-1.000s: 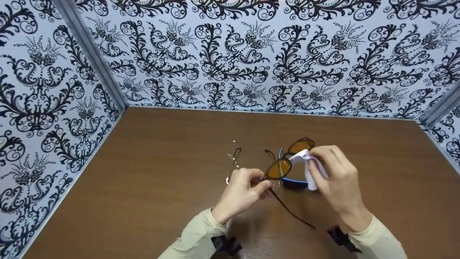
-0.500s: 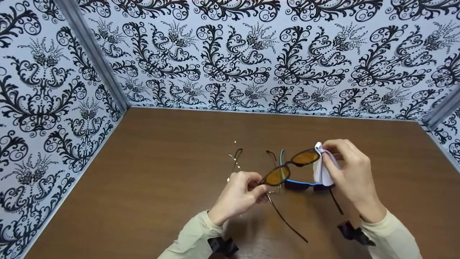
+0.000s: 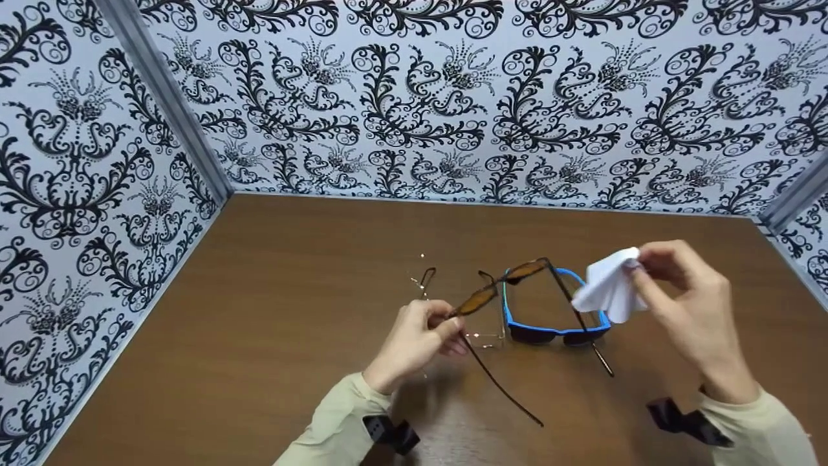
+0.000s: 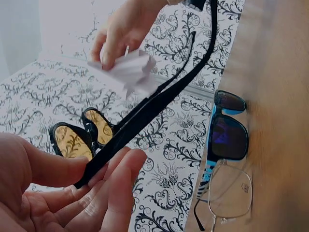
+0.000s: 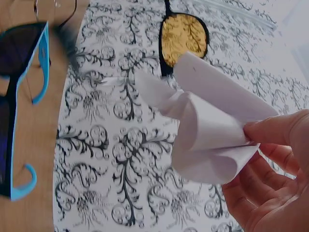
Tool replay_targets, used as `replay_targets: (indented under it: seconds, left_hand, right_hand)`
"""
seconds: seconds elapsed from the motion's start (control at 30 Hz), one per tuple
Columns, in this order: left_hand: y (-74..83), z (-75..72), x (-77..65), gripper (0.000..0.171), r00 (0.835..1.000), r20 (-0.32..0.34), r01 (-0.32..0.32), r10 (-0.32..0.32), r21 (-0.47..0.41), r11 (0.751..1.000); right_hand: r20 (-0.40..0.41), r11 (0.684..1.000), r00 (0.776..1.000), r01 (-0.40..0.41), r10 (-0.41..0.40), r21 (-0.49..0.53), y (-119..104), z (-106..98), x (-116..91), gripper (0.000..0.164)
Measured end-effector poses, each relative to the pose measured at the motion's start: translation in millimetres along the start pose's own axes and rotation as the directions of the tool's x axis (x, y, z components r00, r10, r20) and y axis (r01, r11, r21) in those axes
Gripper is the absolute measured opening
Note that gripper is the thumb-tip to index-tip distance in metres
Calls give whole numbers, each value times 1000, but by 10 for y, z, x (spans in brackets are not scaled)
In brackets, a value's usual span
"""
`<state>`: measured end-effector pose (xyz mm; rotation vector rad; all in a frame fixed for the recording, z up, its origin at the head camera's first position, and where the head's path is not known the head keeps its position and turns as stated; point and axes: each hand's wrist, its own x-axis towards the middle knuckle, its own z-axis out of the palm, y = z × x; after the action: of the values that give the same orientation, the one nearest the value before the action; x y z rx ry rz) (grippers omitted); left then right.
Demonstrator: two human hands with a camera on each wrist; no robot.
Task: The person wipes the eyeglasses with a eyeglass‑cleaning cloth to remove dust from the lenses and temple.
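Amber-lensed glasses [image 3: 477,301], unfolded and tilted, are held above the bench [image 3: 310,272]; from my remote seat I judge a lens wipe to be the step in hand. The left grip [image 3: 420,336] pinches one end of the frame between thumb and fingers; the right grip [image 3: 695,307] pinches a bunched white cloth [image 3: 611,285] just beside the frame's far side, though I cannot tell whether the two touch. Any further wipe, I judge, calls for laying the cloth against a lens while the left grip steadies the frame. On the bench, blue-framed sunglasses [image 3: 532,332] lie beneath that far side, with wire-rimmed eyeglasses [image 4: 231,193] just beside them; I expect both pairs to obstruct a straight lowering.
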<state>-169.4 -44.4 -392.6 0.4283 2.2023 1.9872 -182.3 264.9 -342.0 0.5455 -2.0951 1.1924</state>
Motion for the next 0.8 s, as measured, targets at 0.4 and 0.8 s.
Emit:
replay_targets:
  seconds: [0.4, 0.8]
  left_hand:
    - [-42, -192, 122, 9, 996, -34, 83, -88, -137, 987]
    - [-73, -187, 202, 9, 983, -6, 180, -183, -166, 970]
  right_hand:
    - [169, 1000, 985, 29, -28, -5, 233, -165, -231, 35]
    - [401, 996, 916, -37, 3, 79, 242, 55, -230, 34]
